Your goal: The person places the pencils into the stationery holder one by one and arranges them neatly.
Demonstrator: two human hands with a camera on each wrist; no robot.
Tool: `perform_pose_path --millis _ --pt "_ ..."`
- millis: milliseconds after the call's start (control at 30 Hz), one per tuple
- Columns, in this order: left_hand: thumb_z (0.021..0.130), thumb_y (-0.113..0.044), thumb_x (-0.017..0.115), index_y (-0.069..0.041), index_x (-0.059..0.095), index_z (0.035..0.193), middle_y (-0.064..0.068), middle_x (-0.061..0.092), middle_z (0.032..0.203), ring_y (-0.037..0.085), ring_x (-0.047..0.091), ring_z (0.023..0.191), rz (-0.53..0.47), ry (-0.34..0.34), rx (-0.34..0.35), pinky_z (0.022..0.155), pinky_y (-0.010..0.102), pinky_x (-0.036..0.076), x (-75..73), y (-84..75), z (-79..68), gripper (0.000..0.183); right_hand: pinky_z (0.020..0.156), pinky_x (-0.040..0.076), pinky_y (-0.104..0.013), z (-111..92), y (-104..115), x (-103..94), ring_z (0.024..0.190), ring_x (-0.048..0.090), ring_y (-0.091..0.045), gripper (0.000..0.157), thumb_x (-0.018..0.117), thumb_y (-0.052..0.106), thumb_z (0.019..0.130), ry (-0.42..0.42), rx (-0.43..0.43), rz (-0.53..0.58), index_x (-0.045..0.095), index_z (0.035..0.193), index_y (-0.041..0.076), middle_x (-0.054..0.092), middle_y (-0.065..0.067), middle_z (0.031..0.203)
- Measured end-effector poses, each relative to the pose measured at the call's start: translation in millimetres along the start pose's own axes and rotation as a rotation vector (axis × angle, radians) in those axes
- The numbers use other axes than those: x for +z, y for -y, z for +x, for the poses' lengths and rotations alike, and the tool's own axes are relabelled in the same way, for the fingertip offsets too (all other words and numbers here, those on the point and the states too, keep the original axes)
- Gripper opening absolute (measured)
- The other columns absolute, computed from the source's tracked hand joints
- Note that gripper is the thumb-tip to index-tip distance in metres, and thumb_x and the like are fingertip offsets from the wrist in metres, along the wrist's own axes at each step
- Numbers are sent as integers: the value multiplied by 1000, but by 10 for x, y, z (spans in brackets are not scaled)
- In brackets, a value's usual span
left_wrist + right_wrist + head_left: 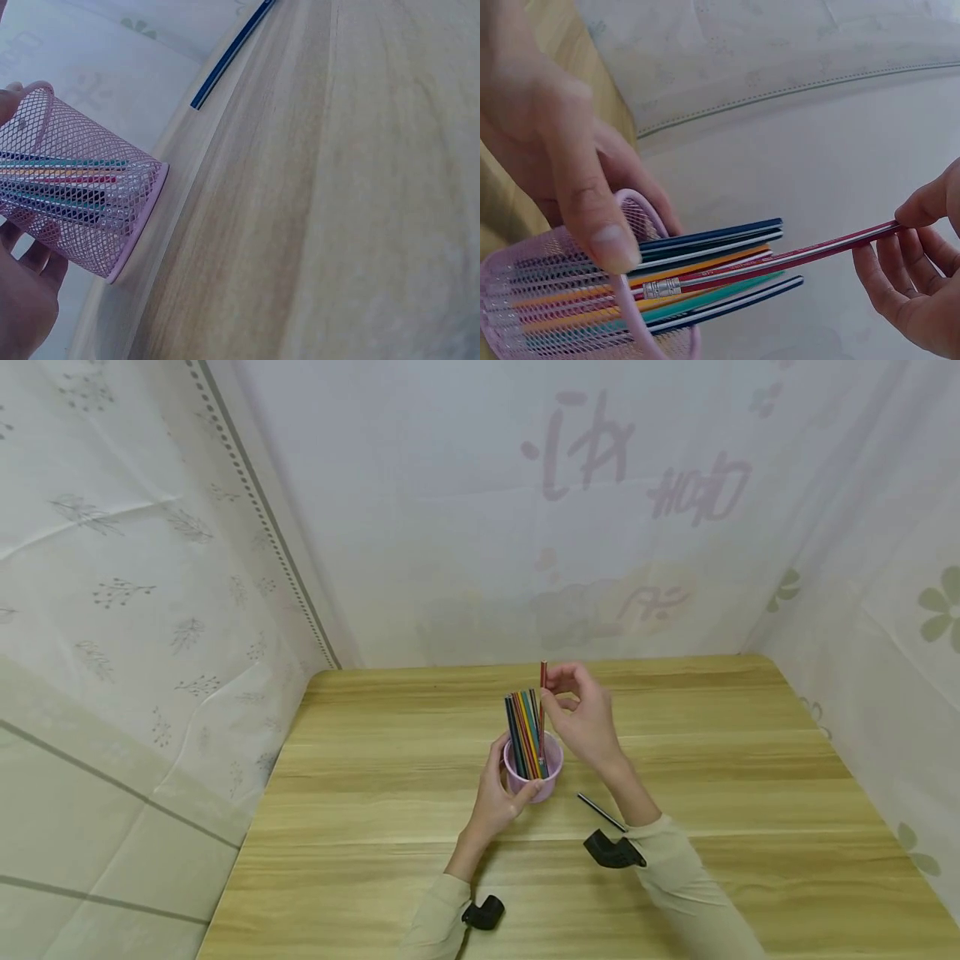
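Note:
A pink mesh pencil cup holds several pencils in dark blue, yellow, red and teal. My left hand grips the cup round its side, thumb over the rim. In the right wrist view, a red pencil with a white stripe slants into the cup's mouth, its metal ferrule at the rim. My right hand pinches this pencil near its far end, thumb against the fingers. Whether its lower tip touches the cup's bottom I cannot tell.
One dark striped pencil lies on the wooden table, just right of the cup and under my right forearm. Patterned cloth hangs behind the table and at both sides.

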State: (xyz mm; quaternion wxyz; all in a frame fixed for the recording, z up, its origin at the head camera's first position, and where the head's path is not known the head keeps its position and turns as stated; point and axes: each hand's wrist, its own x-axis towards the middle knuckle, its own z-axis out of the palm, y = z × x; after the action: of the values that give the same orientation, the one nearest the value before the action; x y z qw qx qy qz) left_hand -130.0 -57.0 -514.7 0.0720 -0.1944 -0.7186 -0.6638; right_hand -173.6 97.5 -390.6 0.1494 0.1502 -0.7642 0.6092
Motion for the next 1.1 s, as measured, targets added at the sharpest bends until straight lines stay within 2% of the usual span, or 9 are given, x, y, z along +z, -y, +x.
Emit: perform_pose_path --millis 167,400,667,1100 --pt "84 -1 78 6 33 151 25 50 146 39 54 130 12 6 18 112 49 47 -4 5 6 82 77 61 -20 -46 -62 103 95 67 -29 21 64 -8 91 29 36 -25 59 111 -7 67 -23 105" --pt "84 -1 77 6 32 152 26 49 147 41 53 130 42 11 24 111 49 48 -16 -10 9 82 74 64 -38 -96 -164 217 94 68 -34 26 68 -7 90 55 25 -44 59 114 -9 67 -25 105" --pt "85 -1 74 4 31 153 26 49 146 41 53 130 10 28 15 108 55 49 -16 -28 1 81 69 62 -25 -146 -268 284 88 68 -29 22 69 -3 91 90 40 -78 60 111 -4 68 -19 101" --pt "85 1 73 9 30 151 30 48 145 43 54 129 45 29 47 107 55 50 -19 -24 -3 79 69 60 -22 -268 -458 336 87 67 -27 22 69 -2 90 124 65 -126 60 109 -4 67 -17 99"
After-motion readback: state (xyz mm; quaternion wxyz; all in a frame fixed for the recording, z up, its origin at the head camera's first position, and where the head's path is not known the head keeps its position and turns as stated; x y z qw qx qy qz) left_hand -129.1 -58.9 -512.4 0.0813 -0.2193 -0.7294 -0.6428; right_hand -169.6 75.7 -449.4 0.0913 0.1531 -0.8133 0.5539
